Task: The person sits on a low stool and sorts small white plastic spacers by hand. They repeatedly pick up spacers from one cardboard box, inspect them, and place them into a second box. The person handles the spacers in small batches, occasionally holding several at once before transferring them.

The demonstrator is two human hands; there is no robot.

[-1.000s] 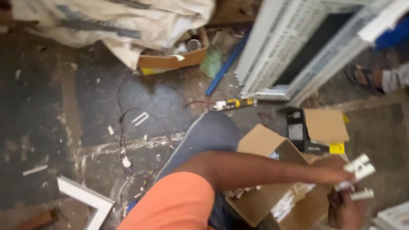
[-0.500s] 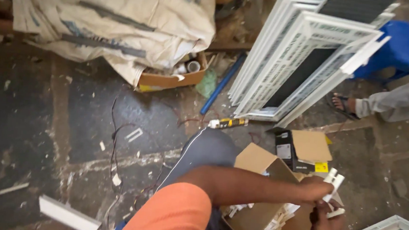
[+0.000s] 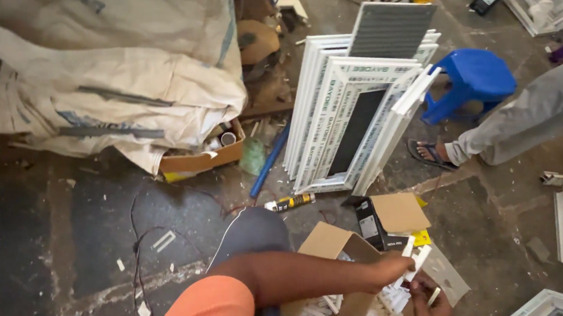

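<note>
Pinching white plastic pieces [image 3: 418, 256]: left hand [image 3: 389, 268], right hand [image 3: 430, 310]; dusty concrete floor [image 3: 58, 228], cluttered workshop.

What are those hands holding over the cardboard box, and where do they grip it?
The left hand grips short white plastic strips by their lower ends. The right hand pinches another small white piece at its lower end, above the open cardboard box.

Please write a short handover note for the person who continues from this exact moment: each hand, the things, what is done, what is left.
Left hand: grip closed on white plastic pieces over the open cardboard box.
Right hand: holds one small white piece beside it.
Box: on the floor at the knees, with many white pieces inside.
Done: a few pieces are out of the box, in the hands.
Left: most pieces lie in the box.
</note>
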